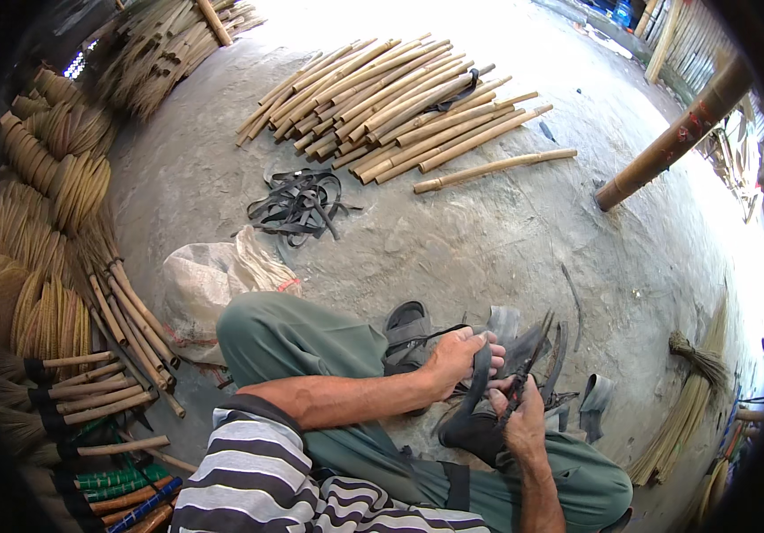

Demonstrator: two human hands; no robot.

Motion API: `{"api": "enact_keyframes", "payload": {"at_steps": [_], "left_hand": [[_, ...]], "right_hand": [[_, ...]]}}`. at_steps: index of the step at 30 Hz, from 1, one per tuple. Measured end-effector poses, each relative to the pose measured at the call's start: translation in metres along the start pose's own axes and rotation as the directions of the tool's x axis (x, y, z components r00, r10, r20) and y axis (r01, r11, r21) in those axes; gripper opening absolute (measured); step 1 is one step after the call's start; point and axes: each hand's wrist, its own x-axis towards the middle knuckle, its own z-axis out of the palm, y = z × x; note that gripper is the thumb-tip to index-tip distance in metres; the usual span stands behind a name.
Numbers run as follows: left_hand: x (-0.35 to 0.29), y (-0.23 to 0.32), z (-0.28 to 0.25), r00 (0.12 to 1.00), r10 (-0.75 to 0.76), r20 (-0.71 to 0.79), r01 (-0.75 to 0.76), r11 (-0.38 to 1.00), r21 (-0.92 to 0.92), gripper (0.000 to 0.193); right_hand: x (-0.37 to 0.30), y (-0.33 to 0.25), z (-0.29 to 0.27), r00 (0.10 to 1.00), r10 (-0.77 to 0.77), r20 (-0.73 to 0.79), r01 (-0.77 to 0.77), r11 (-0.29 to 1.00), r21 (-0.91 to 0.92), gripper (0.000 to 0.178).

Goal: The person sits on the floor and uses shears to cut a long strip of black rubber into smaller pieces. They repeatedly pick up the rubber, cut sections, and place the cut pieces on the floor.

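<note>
I sit on the ground with my legs folded. My left hand [465,362] is closed on a dark rubber strip [471,400], which hangs down from the fingers toward my lap. My right hand [524,416] grips a pair of dark scissors [537,351], its blades pointing up and away from me, beside the strip. Whether the blades touch the strip I cannot tell. More cut pieces of grey-black rubber [593,404] lie around my hands. Behind my left hand shows a foot in a dark sandal [408,324].
Ahead lies a heap of bamboo sticks [400,98], with tangled black rubber strips [297,206] nearer me. A pale woven sack [208,280] touches my left knee. Brooms [97,391] and bundled grass [44,266] line the left side. Right stand a bamboo post [666,142] and a grass bundle [693,391].
</note>
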Motion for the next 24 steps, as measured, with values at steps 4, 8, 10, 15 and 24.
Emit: {"api": "enact_keyframes", "payload": {"at_steps": [4, 8, 10, 15, 24], "left_hand": [[-0.005, -0.003, -0.002, 1.000, -0.021, 0.012, 0.022, 0.997, -0.069, 0.037], [-0.008, -0.009, -0.001, 0.998, -0.032, 0.051, 0.036, 0.996, -0.084, 0.037], [-0.009, -0.008, 0.000, 0.999, -0.032, 0.040, 0.036, 0.995, -0.090, 0.037], [-0.014, 0.000, 0.005, 1.000, -0.020, 0.015, 0.021, 0.990, -0.141, 0.037], [-0.004, -0.002, 0.004, 0.999, 0.007, 0.046, -0.004, 0.998, -0.068, 0.040]], "right_hand": [[-0.003, -0.004, 0.006, 0.987, 0.145, 0.061, -0.149, 0.987, 0.059, 0.022], [-0.002, -0.004, 0.010, 0.991, 0.121, 0.051, -0.126, 0.988, 0.094, 0.024], [-0.001, -0.003, 0.014, 0.998, 0.053, -0.024, -0.052, 0.996, 0.068, 0.025], [-0.002, -0.003, 0.012, 0.987, 0.022, -0.162, -0.022, 1.000, -0.001, 0.026], [-0.004, -0.009, 0.012, 0.994, 0.103, -0.019, -0.101, 0.990, 0.097, 0.024]]}}
